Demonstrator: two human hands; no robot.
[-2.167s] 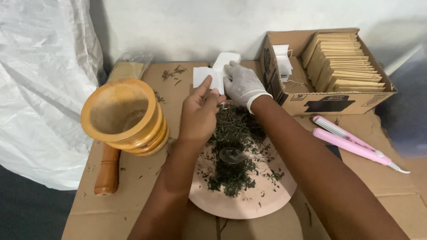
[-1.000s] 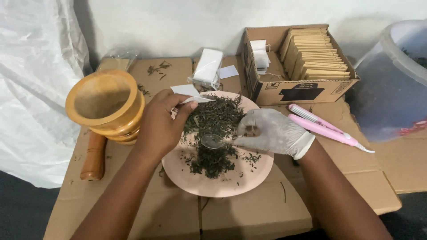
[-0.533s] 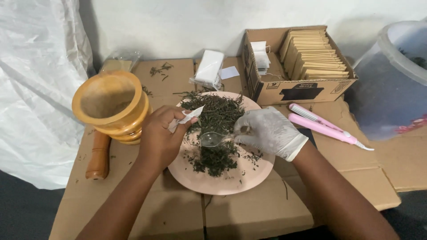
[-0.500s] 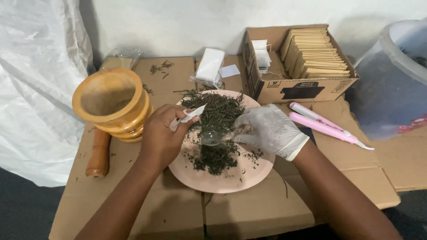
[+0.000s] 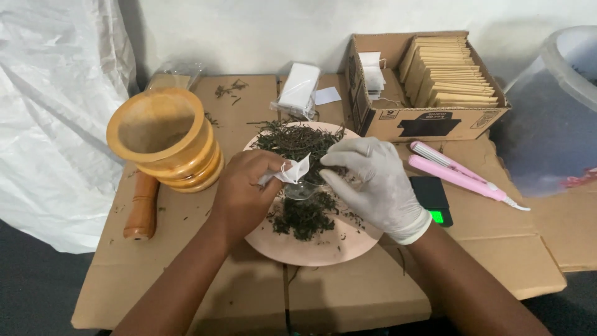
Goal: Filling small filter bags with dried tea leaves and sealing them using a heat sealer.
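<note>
My bare left hand (image 5: 244, 194) pinches a small white paper sachet (image 5: 291, 172) open above a pink plate (image 5: 311, 246). The plate carries a heap of dark dried leaves (image 5: 298, 146). My right hand (image 5: 376, 180), in a white glove, holds a small clear scoop (image 5: 302, 188) right under the sachet's mouth. Both hands meet over the middle of the plate, and the glove hides the scoop's handle.
A wooden mortar (image 5: 163, 138) stands at left with its pestle (image 5: 142, 207) lying beside it. Behind are a stack of white sachets (image 5: 300, 89) and a cardboard box (image 5: 429, 121) of tan envelopes. A pink flat sealer (image 5: 460, 175), a small black scale (image 5: 432, 199) and a clear tub (image 5: 559, 112) lie right.
My left hand brought the sachet from the back of the table down over the plate. My right hand moved onto the plate, took up the scoop and raised it to the sachet.
</note>
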